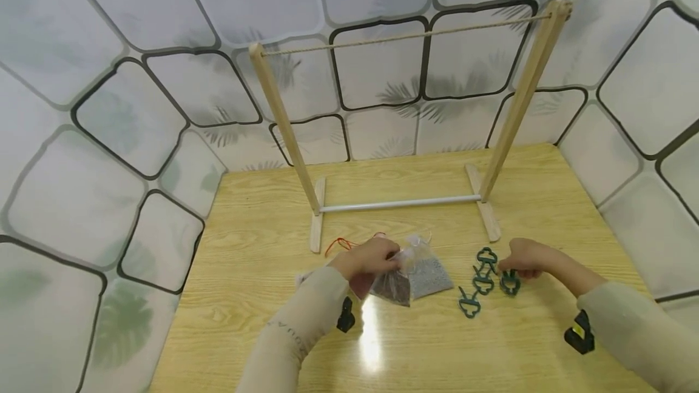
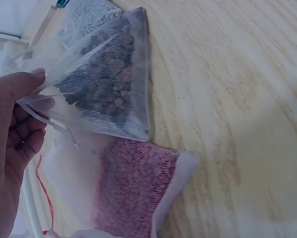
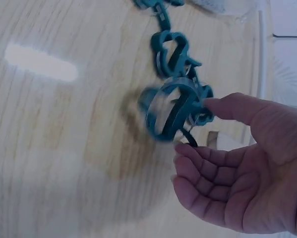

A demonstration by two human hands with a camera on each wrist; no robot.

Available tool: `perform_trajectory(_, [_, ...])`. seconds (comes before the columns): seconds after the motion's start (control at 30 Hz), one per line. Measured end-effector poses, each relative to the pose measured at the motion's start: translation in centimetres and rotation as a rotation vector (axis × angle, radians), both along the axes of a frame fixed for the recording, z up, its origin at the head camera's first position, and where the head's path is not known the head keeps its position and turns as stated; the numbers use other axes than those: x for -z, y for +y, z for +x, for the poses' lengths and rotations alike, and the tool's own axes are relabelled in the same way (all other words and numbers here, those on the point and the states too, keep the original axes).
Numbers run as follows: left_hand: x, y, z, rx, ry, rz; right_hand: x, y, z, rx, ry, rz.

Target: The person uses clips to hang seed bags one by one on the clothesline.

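Observation:
My left hand (image 1: 374,256) pinches the gathered neck of a sheer white drawstring bag (image 2: 108,84) filled with dark and reddish bits. Under it in the left wrist view lies a bag of pink grains (image 2: 133,183), and past it a bag of pale blue-grey grains (image 1: 430,275). Over on the right, my right hand (image 1: 530,256) holds a dark green plastic clip (image 3: 170,111) between thumb and forefinger, the other fingers curled in. Several similar green clips (image 1: 483,284) lie in a loose row just left of that hand.
Behind the bags stands a wooden frame (image 1: 519,102) with a rope (image 1: 404,39) strung across its top and a white rod (image 1: 401,204) low between its feet. A red cord (image 1: 341,242) lies by the left hand. Patterned panels (image 1: 382,132) enclose the wooden table (image 1: 246,229).

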State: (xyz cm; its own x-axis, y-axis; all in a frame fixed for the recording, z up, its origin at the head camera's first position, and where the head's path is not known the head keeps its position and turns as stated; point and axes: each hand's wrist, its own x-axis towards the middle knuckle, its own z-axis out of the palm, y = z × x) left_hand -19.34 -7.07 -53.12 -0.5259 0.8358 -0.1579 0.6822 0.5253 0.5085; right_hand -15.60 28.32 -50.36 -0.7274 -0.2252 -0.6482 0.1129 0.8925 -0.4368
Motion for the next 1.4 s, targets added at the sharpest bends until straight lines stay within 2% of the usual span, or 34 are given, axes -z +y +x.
perform_trajectory(0.1, [-0.4, 0.0, -0.1, 0.021, 0.007, 0.015, -0.2, -0.2, -0.4, -0.047, 0.075, -0.021])
perform_trajectory(0.23, [-1.0, 0.1, -0.2, 0.039, 0.015, 0.037, -0.7, -0.4, -0.8, -0.124, 0.276, -0.009])
perform_trajectory(0.3, [-1.4, 0.2, -0.2, 0.045, 0.034, 0.055, -1.0, -0.4, -0.9, -0.149, 0.378, -0.001])
perform_trajectory(0.4, [-1.9, 0.3, -0.2, 0.052, 0.09, 0.063, -1.6, -0.5, -1.0, -0.178, 0.481, 0.007])
perform_trajectory(0.67, [-2.4, -0.3, -0.6, 0.109, 0.307, 0.164, -2.5, -1.0, -1.3, -0.221, 0.686, 0.021])
perform_trajectory(0.9, [-3.1, -0.5, -1.2, 0.135, 0.54, 0.35, -3.5, -1.2, -1.7, -0.282, 0.792, 0.003])
perform_trajectory(1.03, [-3.9, -0.4, -1.7, 0.146, 0.601, 0.443, -4.0, -1.5, -1.9, -0.324, 0.86, -0.016])
perform_trajectory(1.13, [-4.4, -0.4, -2.0, 0.125, 0.628, 0.476, -4.5, -1.8, -1.9, -0.358, 0.932, -0.028])
perform_trajectory(1.3, [-5.0, -0.3, -2.5, 0.082, 0.663, 0.488, -5.1, -2.1, -2.0, -0.416, 1.052, -0.047])
perform_trajectory(1.4, [-5.2, -0.3, -2.7, 0.072, 0.679, 0.488, -5.5, -2.1, -2.0, -0.441, 1.093, -0.064])
